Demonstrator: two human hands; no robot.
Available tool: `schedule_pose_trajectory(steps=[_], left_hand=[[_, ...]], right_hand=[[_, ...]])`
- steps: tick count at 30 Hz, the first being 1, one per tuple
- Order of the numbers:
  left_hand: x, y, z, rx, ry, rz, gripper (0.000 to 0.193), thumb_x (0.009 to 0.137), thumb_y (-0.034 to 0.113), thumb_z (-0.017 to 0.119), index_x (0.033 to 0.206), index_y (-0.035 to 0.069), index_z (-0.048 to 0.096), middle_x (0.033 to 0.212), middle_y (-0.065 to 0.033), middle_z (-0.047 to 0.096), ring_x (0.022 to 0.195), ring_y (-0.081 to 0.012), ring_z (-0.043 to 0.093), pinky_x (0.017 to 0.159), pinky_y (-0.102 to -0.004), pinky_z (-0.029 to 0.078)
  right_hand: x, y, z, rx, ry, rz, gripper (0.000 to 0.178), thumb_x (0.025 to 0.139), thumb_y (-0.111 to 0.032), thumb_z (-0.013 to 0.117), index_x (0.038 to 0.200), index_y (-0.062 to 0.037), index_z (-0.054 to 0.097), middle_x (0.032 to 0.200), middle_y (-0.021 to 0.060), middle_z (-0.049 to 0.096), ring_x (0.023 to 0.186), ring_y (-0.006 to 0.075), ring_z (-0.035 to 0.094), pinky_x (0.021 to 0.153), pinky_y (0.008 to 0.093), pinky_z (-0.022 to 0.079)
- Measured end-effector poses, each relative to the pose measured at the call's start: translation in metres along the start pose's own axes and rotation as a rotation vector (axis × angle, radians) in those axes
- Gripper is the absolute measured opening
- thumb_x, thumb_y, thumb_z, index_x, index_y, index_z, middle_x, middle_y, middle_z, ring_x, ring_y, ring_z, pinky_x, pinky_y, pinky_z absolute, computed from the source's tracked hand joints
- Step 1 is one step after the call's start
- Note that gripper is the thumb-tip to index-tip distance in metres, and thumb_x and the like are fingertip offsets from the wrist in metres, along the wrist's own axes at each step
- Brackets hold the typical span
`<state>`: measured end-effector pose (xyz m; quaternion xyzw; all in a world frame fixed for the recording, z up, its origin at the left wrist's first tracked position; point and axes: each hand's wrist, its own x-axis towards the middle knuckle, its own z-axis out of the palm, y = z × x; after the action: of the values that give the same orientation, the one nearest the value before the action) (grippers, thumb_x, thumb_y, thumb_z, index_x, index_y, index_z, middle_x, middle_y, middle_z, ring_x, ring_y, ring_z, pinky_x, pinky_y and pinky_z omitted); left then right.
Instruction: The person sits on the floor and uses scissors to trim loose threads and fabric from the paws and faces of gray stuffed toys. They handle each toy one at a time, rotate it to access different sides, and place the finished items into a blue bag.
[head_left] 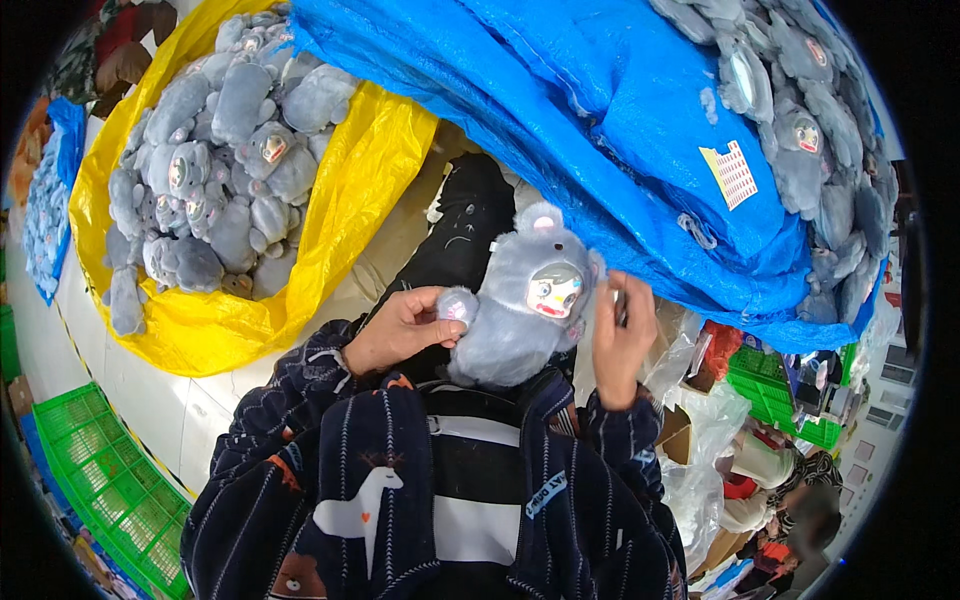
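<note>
A grey plush toy animal with round ears and a shiny printed doll face leans across my lap, tilted to the right. My left hand pinches the toy's round paw with the pink pad between thumb and fingers. On the toy's other side my right hand is raised close to its edge, fingers curled. A small dark, metallic-looking piece shows between those fingers, too little of it visible to name.
A yellow sack full of similar grey plush toys stands at the left. Across the top and right lies a blue sack, with more toys at its far right. Green crates sit lower left; clear plastic bags and another person are lower right.
</note>
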<state>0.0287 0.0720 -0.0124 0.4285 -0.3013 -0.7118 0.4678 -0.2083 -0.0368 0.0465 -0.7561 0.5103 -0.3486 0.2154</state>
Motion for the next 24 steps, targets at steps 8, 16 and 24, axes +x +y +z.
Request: schedule_pose_trajectory(steps=[8, 16, 24], left_hand=[[-0.001, 0.006, 0.011, -0.019, 0.036, -0.001, 0.023, 0.088, 0.012, 0.061, 0.108, 0.000, 0.059, 0.087, -0.0002, 0.062, 0.076, -0.0047, 0.057, 0.071, -0.0199, 0.048], [-0.002, 0.003, 0.026, 0.018, 0.099, 0.077, 0.018, 0.089, 0.010, 0.060, 0.103, 0.000, 0.059, 0.083, -0.0006, 0.062, 0.072, -0.0048, 0.057, 0.068, -0.0200, 0.049], [-0.003, -0.003, 0.025, -0.112, 0.103, -0.006, 0.019, 0.090, 0.013, 0.059, 0.104, 0.000, 0.059, 0.086, -0.0019, 0.063, 0.075, -0.0057, 0.058, 0.069, -0.0204, 0.049]], right_hand=[[-0.017, -0.049, 0.018, 0.016, -0.460, -0.294, 0.041, 0.074, -0.018, 0.072, 0.111, -0.0056, 0.058, 0.092, 0.0079, 0.058, 0.069, 0.0244, 0.062, 0.059, 0.0334, 0.051], [-0.026, -0.053, 0.021, -0.197, -0.429, -0.329, 0.039, 0.077, -0.024, 0.069, 0.111, -0.0059, 0.059, 0.089, 0.0069, 0.056, 0.067, 0.0246, 0.061, 0.057, 0.0337, 0.050], [-0.025, -0.055, 0.016, -0.202, -0.388, -0.276, 0.034, 0.079, -0.021, 0.067, 0.110, -0.0073, 0.060, 0.086, 0.0072, 0.057, 0.064, 0.0251, 0.061, 0.055, 0.0341, 0.050]])
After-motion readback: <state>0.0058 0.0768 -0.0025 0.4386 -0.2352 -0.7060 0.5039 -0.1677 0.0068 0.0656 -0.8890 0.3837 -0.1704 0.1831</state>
